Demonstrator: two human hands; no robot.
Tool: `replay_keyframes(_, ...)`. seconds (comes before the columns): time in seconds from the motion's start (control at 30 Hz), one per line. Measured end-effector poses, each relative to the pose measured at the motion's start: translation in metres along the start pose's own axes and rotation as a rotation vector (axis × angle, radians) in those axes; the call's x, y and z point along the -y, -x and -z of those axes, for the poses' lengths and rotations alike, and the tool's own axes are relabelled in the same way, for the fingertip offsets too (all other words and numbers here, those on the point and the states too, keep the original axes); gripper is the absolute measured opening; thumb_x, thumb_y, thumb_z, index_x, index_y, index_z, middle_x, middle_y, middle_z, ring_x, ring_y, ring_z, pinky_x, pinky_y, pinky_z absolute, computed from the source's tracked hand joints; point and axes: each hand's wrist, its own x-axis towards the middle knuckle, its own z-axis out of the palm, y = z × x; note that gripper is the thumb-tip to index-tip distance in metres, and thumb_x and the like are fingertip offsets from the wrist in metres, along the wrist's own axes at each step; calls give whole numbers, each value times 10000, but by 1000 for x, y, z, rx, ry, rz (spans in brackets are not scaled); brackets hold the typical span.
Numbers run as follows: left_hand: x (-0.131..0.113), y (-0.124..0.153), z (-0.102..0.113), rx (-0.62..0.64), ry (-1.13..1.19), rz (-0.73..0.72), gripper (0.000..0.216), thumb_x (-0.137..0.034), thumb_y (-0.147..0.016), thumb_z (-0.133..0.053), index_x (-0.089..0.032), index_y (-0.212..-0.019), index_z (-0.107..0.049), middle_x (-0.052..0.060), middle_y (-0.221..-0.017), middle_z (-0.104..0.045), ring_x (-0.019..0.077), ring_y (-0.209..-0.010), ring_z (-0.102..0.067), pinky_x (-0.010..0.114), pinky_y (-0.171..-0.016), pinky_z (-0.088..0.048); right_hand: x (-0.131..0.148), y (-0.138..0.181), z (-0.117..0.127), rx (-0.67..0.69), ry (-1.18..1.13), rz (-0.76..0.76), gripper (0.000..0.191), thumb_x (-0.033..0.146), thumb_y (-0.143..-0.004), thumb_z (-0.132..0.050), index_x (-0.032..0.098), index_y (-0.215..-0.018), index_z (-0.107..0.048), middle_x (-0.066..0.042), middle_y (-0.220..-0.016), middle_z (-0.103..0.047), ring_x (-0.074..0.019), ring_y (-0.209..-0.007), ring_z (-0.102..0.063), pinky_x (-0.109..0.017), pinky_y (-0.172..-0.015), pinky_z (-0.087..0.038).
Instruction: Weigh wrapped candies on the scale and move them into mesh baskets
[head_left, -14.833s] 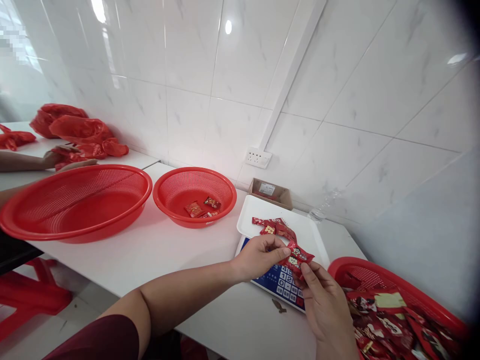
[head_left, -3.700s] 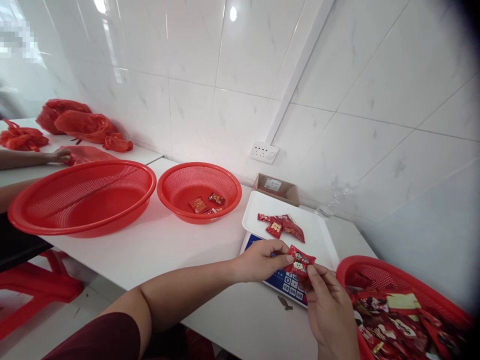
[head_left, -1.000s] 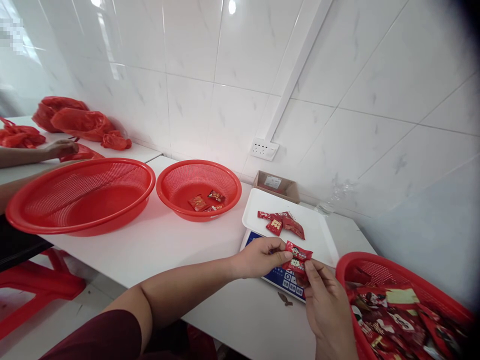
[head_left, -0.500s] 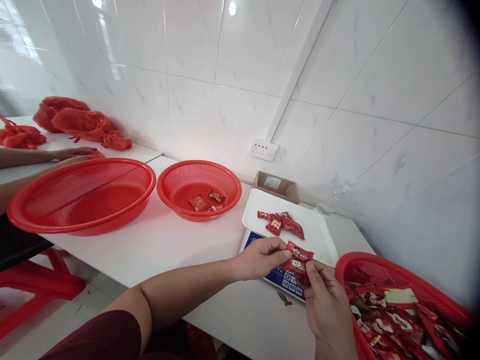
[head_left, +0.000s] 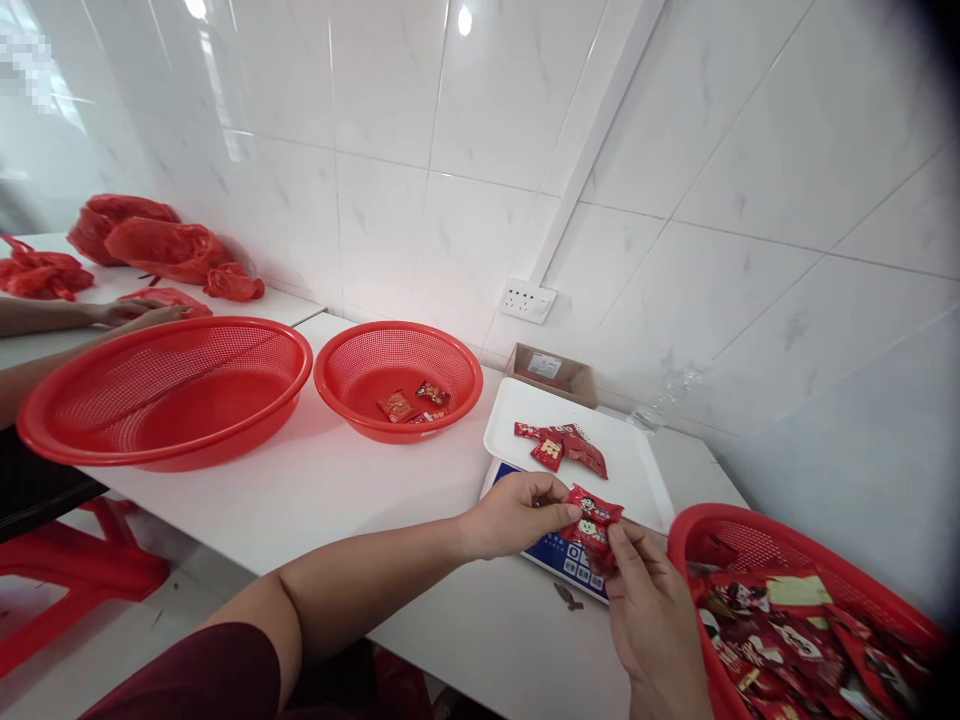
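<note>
Between my two hands are small red snack packets (head_left: 592, 522) with cartoon faces printed on them, held just above the front of a digital scale (head_left: 576, 562). My left hand (head_left: 525, 514) pinches their left edge between thumb and fingers. On the other side, my right hand (head_left: 651, 600) grips their right edge, its fingertips partly hidden behind the packets. The scale's white tray (head_left: 637, 475) carries several red packets (head_left: 562, 447). Close to my right hand stands a red basket (head_left: 690, 535) full of mixed packets (head_left: 802, 630).
Left of the scale, a red basket (head_left: 337, 395) holds a few packets, beside a larger red basket (head_left: 225, 435). A co-worker's hands (head_left: 127, 312) touch red plastic near piled red bags (head_left: 161, 245). Behind the scale sit a cardboard box (head_left: 581, 380) and clear plastic (head_left: 671, 395).
The packets in my hands have shifted very slightly left, with both hands still gripping them. At the far left, the co-worker's hands have moved a little and more red plastic shows.
</note>
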Motion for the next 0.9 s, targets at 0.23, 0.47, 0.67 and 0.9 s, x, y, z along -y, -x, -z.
replay_keyframes(0.23, -1, -1, -1, -4, -10, -11, 394, -507, -683, -654, -147, -658, -496, -31, -622, -469, 86, -582, -404, 228, -566, -324, -2, -3, 3, 6, 33, 32, 352, 527, -648, -722, 209, -774, -639, -12, -735, -658, -171, -667, -569, -284, -596, -484)
replay_keyframes(0.47, -2, -2, -2, 12, 51, 5, 456, -567, -647, -671, -144, -659, -499, -44, -598, -460, 74, -559, -391, 221, -550, -308, -2, -6, 4, 13, 21, 4, 356, 519, -644, -732, 204, -771, -625, -7, -691, -640, -155, -612, -554, -262, -539, -472)
replay_keyframes(0.67, -4, -4, -1, 35, 178, 69, 495, -574, -578, -726, -134, -695, -531, -20, -644, -534, 83, -589, -458, 240, -618, -362, 0, -6, 2, 24, -17, 17, 326, 485, -633, -752, 208, -720, -604, 16, -642, -609, -135, -578, -519, -238, -505, -453)
replay_keyframes(0.9, -9, 0, -2, 59, 79, -18, 486, -601, -654, -660, -148, -711, -495, -29, -658, -495, 81, -601, -426, 232, -603, -348, 0, -7, 0, 26, -29, 47, 315, 484, -643, -742, 211, -720, -605, 19, -635, -612, -146, -562, -522, -254, -494, -439)
